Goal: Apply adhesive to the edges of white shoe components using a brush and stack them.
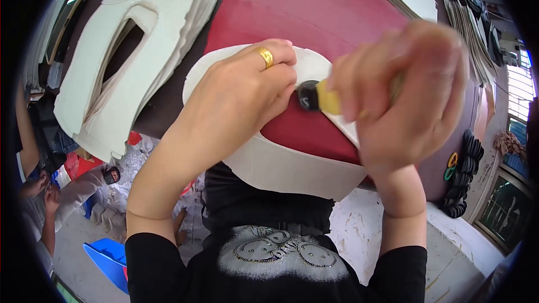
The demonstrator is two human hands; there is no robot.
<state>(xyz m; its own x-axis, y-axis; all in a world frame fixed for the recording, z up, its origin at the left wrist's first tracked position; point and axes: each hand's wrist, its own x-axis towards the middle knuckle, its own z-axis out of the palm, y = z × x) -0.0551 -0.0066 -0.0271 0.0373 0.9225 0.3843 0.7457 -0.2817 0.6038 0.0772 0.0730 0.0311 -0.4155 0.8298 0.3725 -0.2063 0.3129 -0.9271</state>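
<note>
A white, curved leather-like piece (275,165) with a wide opening lies at the near edge of the table, over a red sheet (303,11). My left hand (247,81), a gold ring on one finger, is closed with its fingertips pinching the piece's far rim. Wrapped in the fingers of my right hand (404,90) is a yellow tool with a black round head (307,96); motion blurs this hand. The black head is beside my left fingertips, above the opening. Whether it touches the piece I cannot tell.
White cut pieces with a long slot (151,39) are stacked at the left. More stacked sheets (471,33) stand at the far right, with black coiled items (463,174) hanging by the table's right edge. Another person's hand (50,197) shows at the left, above a blue container (109,261).
</note>
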